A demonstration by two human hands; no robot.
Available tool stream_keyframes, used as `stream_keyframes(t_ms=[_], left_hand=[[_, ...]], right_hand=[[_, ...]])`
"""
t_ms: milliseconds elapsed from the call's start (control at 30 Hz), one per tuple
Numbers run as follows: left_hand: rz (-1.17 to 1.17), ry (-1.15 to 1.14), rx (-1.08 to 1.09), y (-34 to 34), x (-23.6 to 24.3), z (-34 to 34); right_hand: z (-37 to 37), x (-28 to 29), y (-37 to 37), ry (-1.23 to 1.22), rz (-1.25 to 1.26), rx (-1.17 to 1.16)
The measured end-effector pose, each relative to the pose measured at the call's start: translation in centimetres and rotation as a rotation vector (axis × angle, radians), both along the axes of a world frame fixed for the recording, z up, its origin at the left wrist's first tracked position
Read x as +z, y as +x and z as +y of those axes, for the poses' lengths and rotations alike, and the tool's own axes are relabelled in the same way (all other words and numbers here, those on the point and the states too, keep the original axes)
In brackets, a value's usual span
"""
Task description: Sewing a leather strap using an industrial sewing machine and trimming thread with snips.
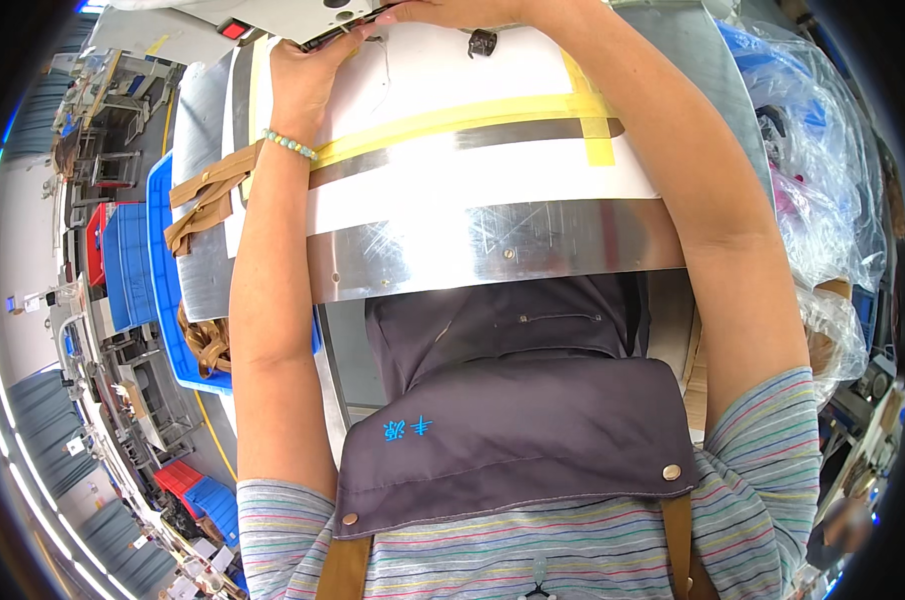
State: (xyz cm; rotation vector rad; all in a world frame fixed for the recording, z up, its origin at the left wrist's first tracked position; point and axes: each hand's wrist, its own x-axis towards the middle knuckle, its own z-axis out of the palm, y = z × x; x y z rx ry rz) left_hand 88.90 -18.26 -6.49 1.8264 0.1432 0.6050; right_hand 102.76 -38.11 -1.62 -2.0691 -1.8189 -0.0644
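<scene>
At the top edge, a pale machine body with a red button, which looks like a sewing machine [288, 15], stands over the worktop. My left hand [311, 72] is against its near side, thumb stretched along a narrow dark edge there. My right hand [453, 12] reaches across from the right, its fingers close to the left thumb. Both hands seem closed on something at the machine, but its body and the frame's edge hide what it is. Below them lies a white sheet [443, 75] fixed with yellow tape [453, 118]. A small black lump [483, 42] rests on it.
Brown straps [211, 200] hang over the worktop's left edge. Beneath is a blue bin [163, 270] with more brown strips [205, 345]. The metal worktop edge [493, 240] faces me. Clear plastic bags [823, 200] crowd the right side. Blue crates [128, 265] stand farther left.
</scene>
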Motion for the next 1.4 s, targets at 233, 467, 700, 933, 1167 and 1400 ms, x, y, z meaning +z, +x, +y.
stream_keyframes(t_ms=[233,467,700,933,1167,1400], left_hand=[[-0.031,-0.087,-0.091,0.1,0.0,-0.1],[-0.016,-0.055,-0.061,0.2,-0.2,0.2],[0.049,-0.013,0.003,0.5,-0.5,0.2],[0.042,-0.001,0.035,0.5,-0.4,0.2],[0.063,-0.145,0.026,-0.2,0.1,-0.9],[0.02,-0.099,0.044,0.1,0.3,-1.1]], right_hand=[[0.7,0.6,-0.4,-0.01,-0.065,0.043],[0.2,-0.3,-2.4,-0.005,0.045,-0.184],[0.3,-1.2,-4.2,0.164,-0.054,-0.283],[0.8,-1.5,-5.2,0.093,0.09,-0.393],[0.4,-1.1,-5.1,0.16,-0.051,-0.354],[0.3,-0.5,-5.3,0.102,-0.142,-0.407]])
